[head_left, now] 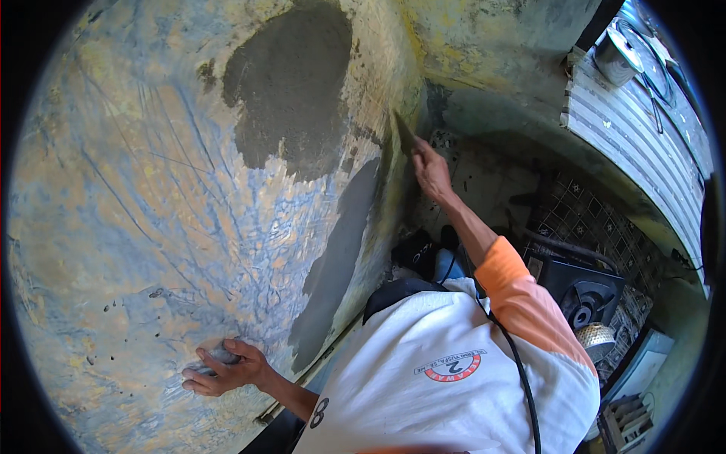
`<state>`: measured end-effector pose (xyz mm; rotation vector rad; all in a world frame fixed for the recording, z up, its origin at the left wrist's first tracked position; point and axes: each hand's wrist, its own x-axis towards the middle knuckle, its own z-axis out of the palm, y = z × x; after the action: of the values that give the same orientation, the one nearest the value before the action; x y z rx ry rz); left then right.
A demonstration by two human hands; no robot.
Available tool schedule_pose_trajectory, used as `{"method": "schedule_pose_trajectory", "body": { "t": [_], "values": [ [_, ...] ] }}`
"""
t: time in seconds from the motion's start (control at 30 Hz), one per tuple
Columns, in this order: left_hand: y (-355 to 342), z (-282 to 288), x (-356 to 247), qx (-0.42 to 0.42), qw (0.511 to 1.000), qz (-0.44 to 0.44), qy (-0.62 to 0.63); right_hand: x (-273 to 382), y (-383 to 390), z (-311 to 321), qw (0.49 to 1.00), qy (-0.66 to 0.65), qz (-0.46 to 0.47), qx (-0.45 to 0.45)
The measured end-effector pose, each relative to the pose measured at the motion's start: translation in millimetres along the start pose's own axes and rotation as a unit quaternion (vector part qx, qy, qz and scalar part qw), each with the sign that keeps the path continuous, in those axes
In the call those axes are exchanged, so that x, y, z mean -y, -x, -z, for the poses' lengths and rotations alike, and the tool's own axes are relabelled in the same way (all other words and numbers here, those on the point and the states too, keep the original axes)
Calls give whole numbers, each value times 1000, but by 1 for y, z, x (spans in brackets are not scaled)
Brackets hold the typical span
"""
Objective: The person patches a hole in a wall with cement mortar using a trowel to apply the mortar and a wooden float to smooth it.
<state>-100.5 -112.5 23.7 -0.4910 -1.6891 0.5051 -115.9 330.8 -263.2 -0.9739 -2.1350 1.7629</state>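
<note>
My right hand (432, 170) is closed on a flat-bladed trowel (402, 129), its blade at the inside corner of the mottled, scratched wall (166, 227). Just left of the blade is a large dark grey plaster patch (287, 91); a longer grey patch (336, 257) runs lower along the corner. Low on the left, my left hand (234, 374) grips a grey lump (220, 352) close against the wall. I cannot make out what the lump is made of.
A corrugated ledge (612, 113) at upper right holds a metal canister (618, 57) and cables. Below are a black stove (575, 295), a woven metallic-looking bowl (594, 340), patterned tiles and dark items (412, 253) on the floor. A black cable hangs over my white-and-orange shirt.
</note>
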Motion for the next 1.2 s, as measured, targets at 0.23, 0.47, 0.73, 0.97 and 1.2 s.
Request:
{"method": "schedule_pose_trajectory", "body": {
  "t": [0.23, 0.47, 0.73, 0.97, 1.2],
  "values": [
    [-3, 0, -3, 5, 1000, -17, 9, -97, 49, -43, 982, -50, 176, 40],
    [0, -2, -2, -4, 1000, -14, 26, -71, -5, -42, 983, -88, 159, -21],
    [-1, -1, 3, -11, 999, -14, 32, -73, 46, 17, 898, -391, -136, 146],
    [1, 1, 4, -7, 1000, -2, 24, 4, 44, 63, 898, -424, -57, 101],
    [4, 8, 4, 3, 1000, 5, 2, 118, 13, 85, 957, -188, 193, -109]
  ]
}}
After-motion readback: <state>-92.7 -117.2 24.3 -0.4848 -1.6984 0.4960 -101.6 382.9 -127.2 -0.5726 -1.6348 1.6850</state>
